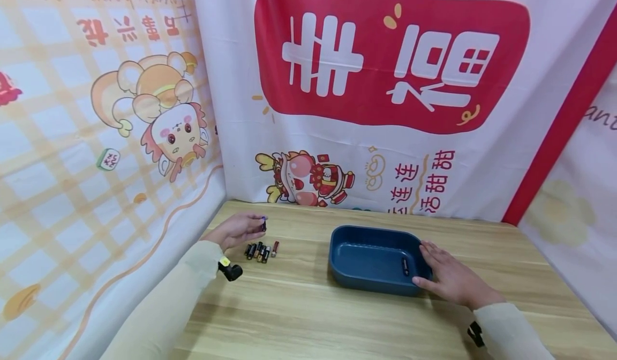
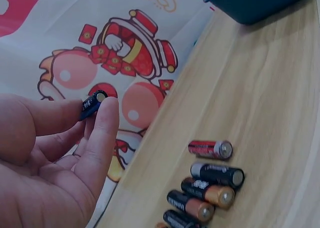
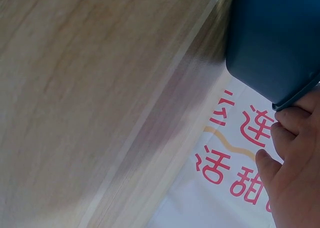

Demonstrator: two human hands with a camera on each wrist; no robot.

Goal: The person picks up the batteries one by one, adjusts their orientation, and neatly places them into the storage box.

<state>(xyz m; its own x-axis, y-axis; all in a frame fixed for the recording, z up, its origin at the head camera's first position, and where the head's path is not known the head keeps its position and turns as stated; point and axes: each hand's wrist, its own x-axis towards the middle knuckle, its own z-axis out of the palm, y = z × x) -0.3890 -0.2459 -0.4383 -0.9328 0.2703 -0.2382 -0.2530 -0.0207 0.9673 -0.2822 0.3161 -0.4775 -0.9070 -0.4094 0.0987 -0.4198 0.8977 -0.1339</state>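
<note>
Between thumb and fingertips my left hand (image 1: pixel 239 229) pinches a small dark battery (image 2: pixel 92 104), raised above the table. Just below that hand lies a group of batteries (image 1: pixel 257 251), several black or copper-topped. A red battery (image 2: pixel 210 149) lies at the group's edge. To the right stands a dark blue rectangular basin (image 1: pixel 371 286), with one dark battery (image 1: pixel 405 266) inside near its right end. My right hand (image 1: pixel 450 275) rests against the basin's right end, its fingers mostly straight along the rim and the thumb at the front corner.
The wooden table (image 1: pixel 289 322) meets a printed cloth (image 1: pixel 231 108) behind it and another patterned cloth (image 1: pixel 58 151) on the left. Bare tabletop separates the battery group from the basin.
</note>
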